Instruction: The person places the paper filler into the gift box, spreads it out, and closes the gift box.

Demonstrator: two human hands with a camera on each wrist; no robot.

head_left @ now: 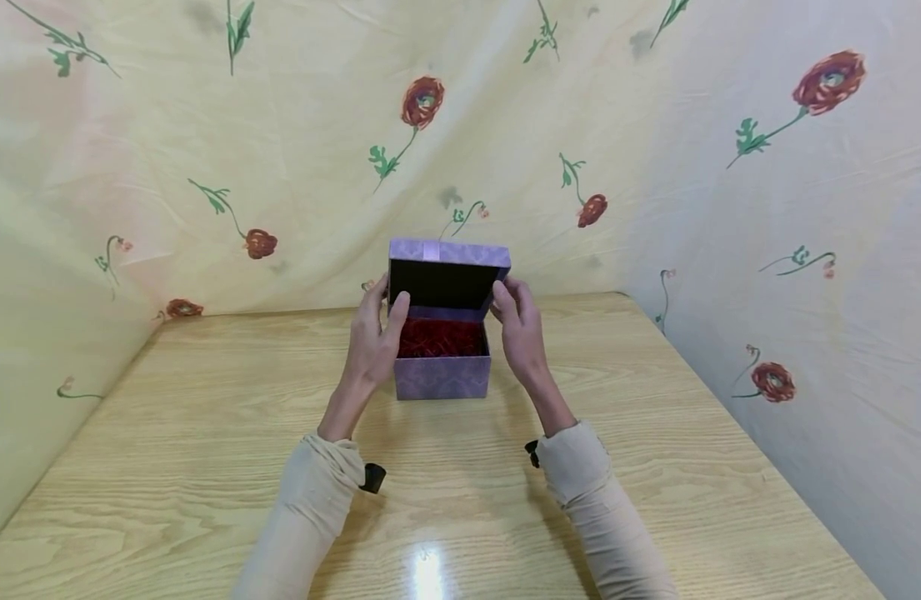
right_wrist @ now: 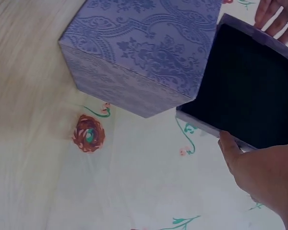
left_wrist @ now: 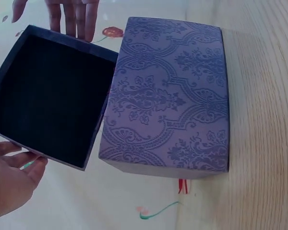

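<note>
A purple patterned gift box (head_left: 441, 379) stands on the table with its top open, and red shredded filler (head_left: 441, 340) shows inside. Its lid (head_left: 448, 250) is tilted up at the back, dark lining (left_wrist: 53, 96) facing me. At the lid's left side, my left hand (head_left: 372, 342) holds the edge, thumb in front. My right hand (head_left: 522, 329) grips the opposite side the same way. The right wrist view shows the thumb and fingers of the right hand (right_wrist: 259, 167) at the lid's rim. Whether the lid is joined to the box is hidden.
The box stands on a light wood-grain table (head_left: 205, 442), toward its back edge. A pale cloth with red flowers (head_left: 302, 167) hangs behind and along both sides. Dark straps (head_left: 372, 477) show at the sleeve cuffs.
</note>
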